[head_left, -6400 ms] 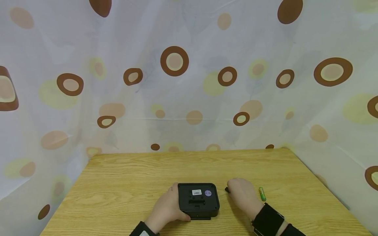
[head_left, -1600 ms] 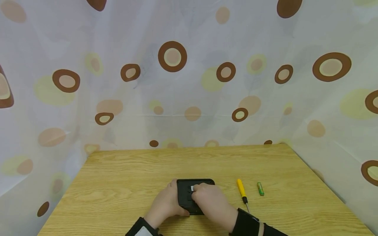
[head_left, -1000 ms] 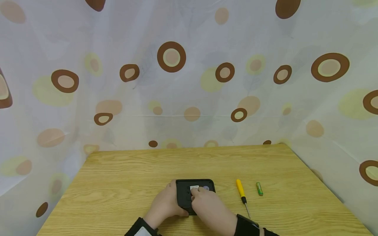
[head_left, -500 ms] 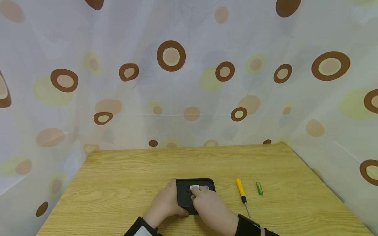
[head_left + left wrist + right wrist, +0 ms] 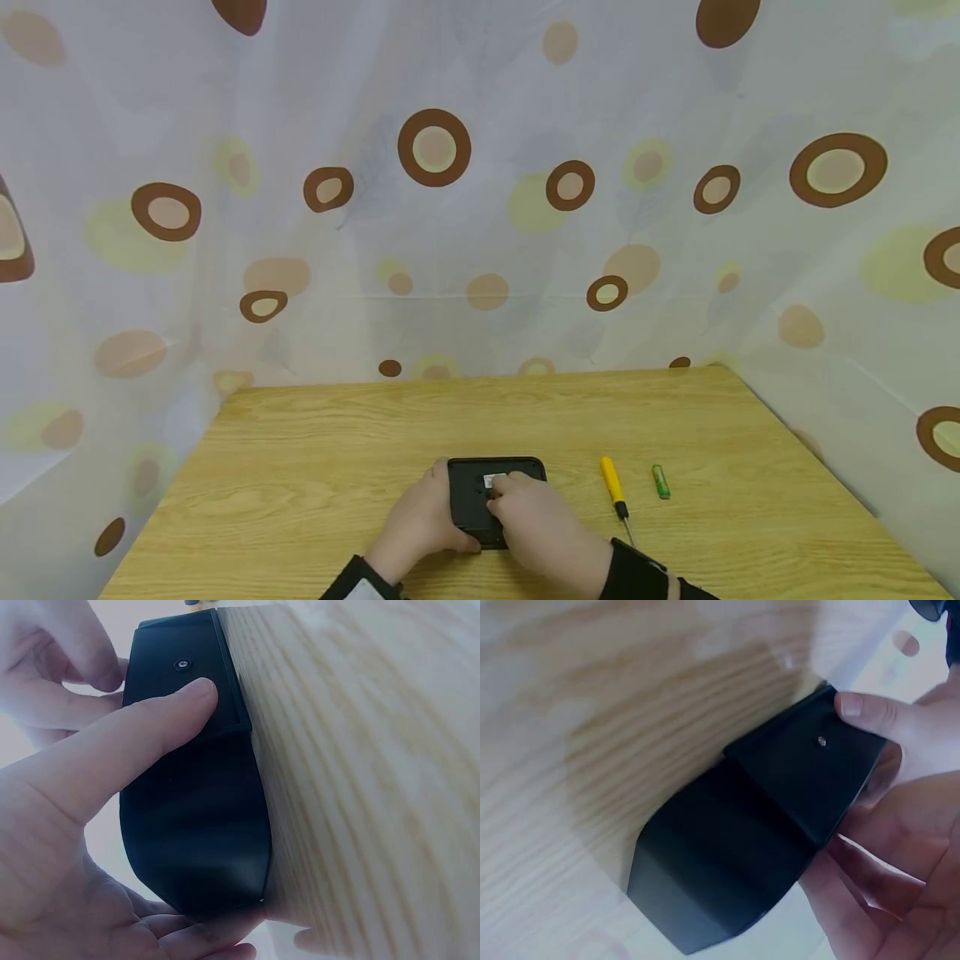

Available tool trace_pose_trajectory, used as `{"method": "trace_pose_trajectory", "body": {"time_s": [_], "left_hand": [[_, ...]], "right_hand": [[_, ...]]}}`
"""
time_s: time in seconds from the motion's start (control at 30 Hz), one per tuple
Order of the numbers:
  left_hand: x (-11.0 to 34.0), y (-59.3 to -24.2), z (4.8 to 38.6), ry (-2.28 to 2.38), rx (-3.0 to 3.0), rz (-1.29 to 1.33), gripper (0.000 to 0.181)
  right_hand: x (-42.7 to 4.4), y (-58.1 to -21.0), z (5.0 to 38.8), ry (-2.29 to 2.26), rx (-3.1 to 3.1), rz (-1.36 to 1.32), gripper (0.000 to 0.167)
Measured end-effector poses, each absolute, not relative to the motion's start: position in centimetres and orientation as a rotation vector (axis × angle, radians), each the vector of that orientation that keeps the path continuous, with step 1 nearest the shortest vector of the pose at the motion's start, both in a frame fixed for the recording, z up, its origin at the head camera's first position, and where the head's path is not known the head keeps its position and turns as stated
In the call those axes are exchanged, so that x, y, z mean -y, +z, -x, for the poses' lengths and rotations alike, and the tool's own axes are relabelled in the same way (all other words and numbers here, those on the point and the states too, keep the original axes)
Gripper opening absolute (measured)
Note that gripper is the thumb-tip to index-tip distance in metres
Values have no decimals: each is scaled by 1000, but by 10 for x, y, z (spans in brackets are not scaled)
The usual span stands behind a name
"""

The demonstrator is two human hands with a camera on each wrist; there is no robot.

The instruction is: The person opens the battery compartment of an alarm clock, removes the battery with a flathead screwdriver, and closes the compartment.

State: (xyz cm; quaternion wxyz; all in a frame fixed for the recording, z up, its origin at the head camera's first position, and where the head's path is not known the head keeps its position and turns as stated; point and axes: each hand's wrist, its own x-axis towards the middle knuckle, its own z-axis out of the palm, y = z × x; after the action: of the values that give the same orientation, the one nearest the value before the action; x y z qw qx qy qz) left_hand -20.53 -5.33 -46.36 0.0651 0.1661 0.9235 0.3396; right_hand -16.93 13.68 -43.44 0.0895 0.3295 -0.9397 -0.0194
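A black box-shaped device [image 5: 468, 504] rests on the table, with a white label and dark recesses on its upturned face. My left hand [image 5: 420, 514] grips its left side, the thumb pressed on its near wall beside a small screw [image 5: 183, 665]. Over the upturned face, my right hand [image 5: 543, 523] has its fingers bent and the fingertips at the device near the label. Whether they pinch something small is hidden. To the right lies a screwdriver [image 5: 612, 482] with a yellow handle, its tip partly hidden by my right wrist. Farther right lies a small green battery [image 5: 661, 482].
The wooden table [image 5: 315, 450] extends behind and to both sides of the device. A patterned curtain [image 5: 480, 250] hangs along its back and sides. Both wrists wear black bands, the right one [image 5: 637, 571] close to the screwdriver shaft.
Since the oldest frame, my right hand has moved left from beside the battery onto the device, and the screwdriver has come into view. Over the last second, the right fingers have shifted only slightly.
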Motion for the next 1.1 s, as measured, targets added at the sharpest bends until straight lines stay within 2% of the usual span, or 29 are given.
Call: {"method": "trace_pose_trajectory", "body": {"time_s": [0.13,0.23,0.5,0.8,1.1], "left_hand": [[53,-464,206,1037,-2777,-509,107],[52,-464,206,1027,-2781,-506,107],[51,-462,205,998,-2788,-488,112],[52,-461,203,1005,-2801,-507,113],[51,-461,203,995,-2825,-503,116]], "right_hand": [[-143,-431,174,109,2780,-1000,3],[-146,-429,174,191,2771,-998,6],[-154,-426,177,260,2781,-883,2],[-166,-414,180,252,2779,-744,38],[-180,-422,191,365,2820,-625,68]]}}
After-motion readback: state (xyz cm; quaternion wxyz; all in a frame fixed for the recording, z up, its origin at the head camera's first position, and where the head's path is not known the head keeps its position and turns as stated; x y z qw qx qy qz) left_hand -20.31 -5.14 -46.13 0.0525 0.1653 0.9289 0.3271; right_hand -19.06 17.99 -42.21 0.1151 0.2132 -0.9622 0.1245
